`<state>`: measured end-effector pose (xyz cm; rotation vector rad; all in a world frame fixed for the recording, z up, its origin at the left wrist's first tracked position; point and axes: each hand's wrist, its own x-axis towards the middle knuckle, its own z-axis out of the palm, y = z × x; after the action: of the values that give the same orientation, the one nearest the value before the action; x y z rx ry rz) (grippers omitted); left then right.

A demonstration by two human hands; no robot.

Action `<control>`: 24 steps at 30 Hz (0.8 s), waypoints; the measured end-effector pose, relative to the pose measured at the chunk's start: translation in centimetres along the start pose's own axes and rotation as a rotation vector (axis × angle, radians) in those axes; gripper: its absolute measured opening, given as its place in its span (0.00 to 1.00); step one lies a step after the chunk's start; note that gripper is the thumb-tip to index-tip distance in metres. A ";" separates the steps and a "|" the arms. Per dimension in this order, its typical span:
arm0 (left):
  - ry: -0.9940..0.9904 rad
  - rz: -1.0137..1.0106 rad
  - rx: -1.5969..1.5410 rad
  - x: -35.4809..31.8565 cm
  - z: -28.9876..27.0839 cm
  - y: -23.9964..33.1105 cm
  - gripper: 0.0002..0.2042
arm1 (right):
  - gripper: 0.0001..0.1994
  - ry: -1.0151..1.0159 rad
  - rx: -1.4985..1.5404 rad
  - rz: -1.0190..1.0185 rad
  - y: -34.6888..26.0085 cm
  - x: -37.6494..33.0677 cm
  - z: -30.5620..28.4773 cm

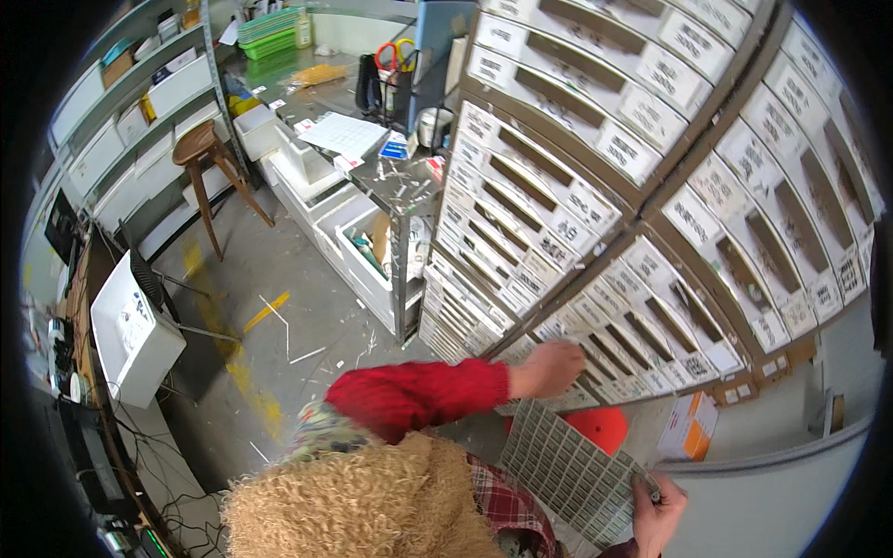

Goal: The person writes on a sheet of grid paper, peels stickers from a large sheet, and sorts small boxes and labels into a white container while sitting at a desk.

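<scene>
My left hand (549, 368), at the end of a red sleeve, reaches to the front of the lower white labelled drawers (619, 349). Its fingers meet the drawer fronts near a dark slot; they are blurred and partly hidden, so I cannot make out a grip. My right hand (659, 513) is closed on the right edge of a flat grey gridded panel (572, 470) with rows of small rectangular cells. The panel slants in front of my body, below the drawers. A small dark round end shows by the right fingers.
Behind the panel is a red round thing (597, 428), with an orange-and-white box (688, 426) to its right. A cluttered workbench (409, 191) stands ahead. A wooden stool (200, 153), a white bin (133, 335) and loose strips lie to the left.
</scene>
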<state>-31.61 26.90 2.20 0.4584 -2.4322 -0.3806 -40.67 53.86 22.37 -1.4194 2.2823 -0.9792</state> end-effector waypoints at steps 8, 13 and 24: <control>-0.230 -1.044 -1.091 -12.9 -18.3 -1.0 0.34 | 0.22 -0.318 -0.300 -1.152 -8.4 7.7 15.6; -0.042 -1.238 -0.988 -20.3 -21.4 -4.7 0.16 | 0.13 -0.477 -0.192 -1.525 -14.6 7.4 25.1; 0.439 -1.040 -0.933 -22.0 -37.7 -13.7 0.10 | 0.27 -0.694 0.817 -1.024 -25.2 21.1 29.4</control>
<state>11.59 17.73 14.21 1.1575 -1.1996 -1.5364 -17.24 16.56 20.19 -2.0089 0.4680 -1.1603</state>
